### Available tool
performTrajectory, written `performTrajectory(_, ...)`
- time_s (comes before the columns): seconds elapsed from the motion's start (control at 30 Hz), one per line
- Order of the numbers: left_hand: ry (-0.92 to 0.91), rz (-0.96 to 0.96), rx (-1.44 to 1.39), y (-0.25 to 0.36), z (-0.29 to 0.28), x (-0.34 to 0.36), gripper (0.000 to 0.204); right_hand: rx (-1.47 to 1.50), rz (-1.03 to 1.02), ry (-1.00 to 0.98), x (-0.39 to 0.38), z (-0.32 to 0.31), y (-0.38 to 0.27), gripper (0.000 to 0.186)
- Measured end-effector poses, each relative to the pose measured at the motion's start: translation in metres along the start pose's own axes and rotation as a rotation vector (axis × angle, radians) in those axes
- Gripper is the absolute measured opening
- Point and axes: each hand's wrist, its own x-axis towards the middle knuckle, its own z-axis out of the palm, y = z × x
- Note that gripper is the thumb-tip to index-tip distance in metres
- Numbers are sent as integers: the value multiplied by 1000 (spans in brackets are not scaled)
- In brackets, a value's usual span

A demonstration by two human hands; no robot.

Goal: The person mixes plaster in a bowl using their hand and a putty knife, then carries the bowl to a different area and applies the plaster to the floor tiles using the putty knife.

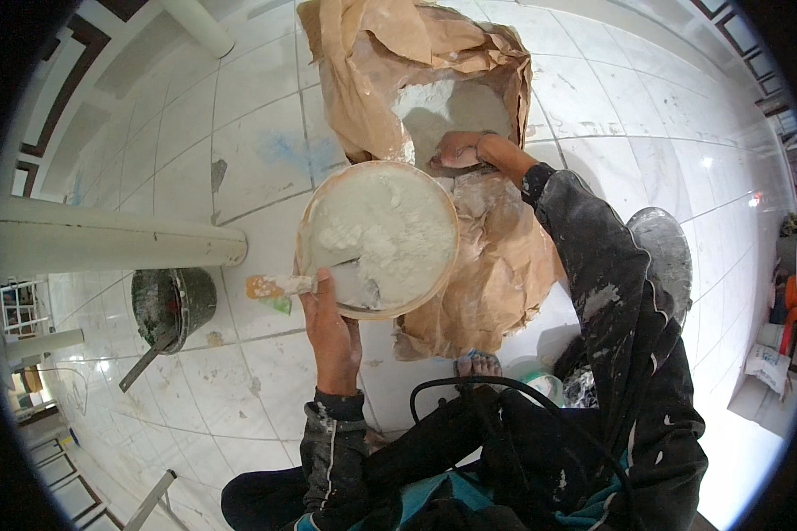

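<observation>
My left hand point(332, 323) grips the near rim of a round pan point(308, 232) filled with white powder point(390, 232), and it also pins a putty knife with an orange-stained handle point(274, 286) against that rim. The knife's blade lies in the powder. Beyond the pan stands an open brown paper sack point(496, 265) with more white powder point(425, 96) inside. My right hand point(459, 150) reaches into the sack's mouth with the fingers curled; what it holds is hidden. Both sleeves are dark and splashed with white.
A dirty dark bucket point(175, 303) with a tool handle sticking out sits on the white tiled floor point(257, 150) at the left, next to a white pipe point(106, 239). A grey domed object point(669, 252) lies at the right. A black cable point(469, 382) loops near my foot.
</observation>
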Motion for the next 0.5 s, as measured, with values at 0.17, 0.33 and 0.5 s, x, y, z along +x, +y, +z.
performTrajectory(0.17, -44, -42, -32, -7, 17, 0, 50, -294, -39, 88, -29, -26, 34, 30)
performTrajectory(0.33, -3, -62, -14, -1, 18, -3, 47, 20, 59, 98, -48, -52, 6, 30)
performTrajectory(0.5, -20, -42, -15, -6, 11, 0, 49, 162, 347, 89, -70, -102, -52, 35)
